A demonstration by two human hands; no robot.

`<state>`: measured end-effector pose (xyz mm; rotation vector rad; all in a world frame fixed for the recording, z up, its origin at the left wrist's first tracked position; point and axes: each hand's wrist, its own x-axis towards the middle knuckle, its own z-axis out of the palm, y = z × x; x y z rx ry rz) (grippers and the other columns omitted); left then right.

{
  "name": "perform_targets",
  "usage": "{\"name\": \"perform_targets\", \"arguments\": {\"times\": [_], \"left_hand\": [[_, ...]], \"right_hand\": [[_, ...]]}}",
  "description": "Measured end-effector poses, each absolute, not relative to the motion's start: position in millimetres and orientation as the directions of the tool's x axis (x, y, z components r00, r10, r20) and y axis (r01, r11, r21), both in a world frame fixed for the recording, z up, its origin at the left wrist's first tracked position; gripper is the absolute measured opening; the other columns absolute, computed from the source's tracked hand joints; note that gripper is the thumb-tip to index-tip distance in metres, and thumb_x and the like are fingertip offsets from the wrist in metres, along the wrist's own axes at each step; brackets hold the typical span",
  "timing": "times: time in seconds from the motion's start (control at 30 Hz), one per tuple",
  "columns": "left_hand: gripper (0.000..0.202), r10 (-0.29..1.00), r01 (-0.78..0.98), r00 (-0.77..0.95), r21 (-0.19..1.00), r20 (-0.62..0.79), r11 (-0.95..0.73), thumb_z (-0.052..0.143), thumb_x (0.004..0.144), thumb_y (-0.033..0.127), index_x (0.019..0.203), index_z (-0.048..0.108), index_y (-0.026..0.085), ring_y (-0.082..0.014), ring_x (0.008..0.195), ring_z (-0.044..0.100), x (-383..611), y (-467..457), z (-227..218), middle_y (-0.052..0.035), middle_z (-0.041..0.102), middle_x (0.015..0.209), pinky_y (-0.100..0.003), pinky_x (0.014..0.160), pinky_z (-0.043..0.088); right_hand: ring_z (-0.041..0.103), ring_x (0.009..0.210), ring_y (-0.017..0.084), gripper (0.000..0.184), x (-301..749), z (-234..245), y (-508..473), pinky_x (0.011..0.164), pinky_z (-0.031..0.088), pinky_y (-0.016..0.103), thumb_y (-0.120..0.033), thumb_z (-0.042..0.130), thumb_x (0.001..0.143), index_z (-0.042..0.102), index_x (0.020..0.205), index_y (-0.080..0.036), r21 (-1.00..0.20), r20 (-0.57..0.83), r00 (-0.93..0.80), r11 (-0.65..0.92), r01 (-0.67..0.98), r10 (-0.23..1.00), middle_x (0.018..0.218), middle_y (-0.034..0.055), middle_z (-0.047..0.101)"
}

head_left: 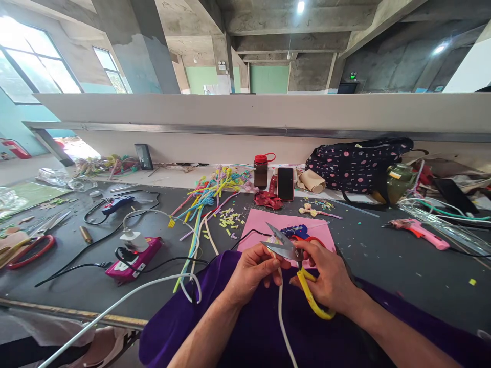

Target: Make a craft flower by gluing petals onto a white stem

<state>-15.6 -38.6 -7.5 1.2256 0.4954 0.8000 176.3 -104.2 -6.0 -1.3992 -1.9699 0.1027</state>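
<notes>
My right hand [326, 273] grips a pair of scissors [287, 249] with one yellow and one red handle. The blades stand apart and point up to the left, over the fingertips of my left hand [249, 271]. That hand pinches a thin white cord [282, 312], which hangs down over my purple clothing. A small pale tuft shows by the fingertips, partly hidden by the blades. Behind the hands lies a pink sheet [255, 220], and on it a blue tool [297, 231] with a black cable, partly covered by the scissors.
Colourful fuzzy stems [203, 199] and cut pieces [230, 220] lie left of the sheet. Further left are a magenta power strip [143, 258], cables and red-handled scissors [32, 253]. A bottle [261, 174], phone [285, 184] and patterned bag [345, 166] stand behind; a pink glue gun [422, 230] lies right.
</notes>
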Motion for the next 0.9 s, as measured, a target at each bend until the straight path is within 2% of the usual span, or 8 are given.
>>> {"name": "perform_targets", "arguments": {"times": [0.43, 0.9], "left_hand": [[0.023, 0.762, -0.276, 0.641, 0.955, 0.095, 0.113, 0.066, 0.074, 0.033, 0.080, 0.057, 0.013, -0.0099, 0.049, 0.061, -15.4, -38.4, -6.2, -0.0083, 0.070, 0.082, -0.016, 0.038, 0.035], [0.016, 0.748, -0.290, 0.653, 0.951, 0.114, 0.109, 0.062, 0.078, 0.026, 0.083, 0.057, 0.012, -0.0092, 0.049, 0.061, -15.8, -38.0, -6.5, -0.0082, 0.070, 0.083, -0.015, 0.038, 0.035]], "right_hand": [[0.057, 0.073, 0.018, 0.054, 179.2, -10.7, -102.2, 0.065, 0.047, 0.030, -0.044, 0.065, 0.075, 0.045, 0.119, -0.021, -0.406, 0.519, -0.178, 0.424, 0.810, 0.836, 0.084, 0.0032, 0.058], [0.056, 0.069, 0.016, 0.051, 179.8, -10.9, -103.2, 0.062, 0.045, 0.027, -0.042, 0.064, 0.077, 0.045, 0.119, -0.020, -0.406, 0.530, -0.199, 0.453, 0.794, 0.824, 0.083, 0.0024, 0.058]]}}
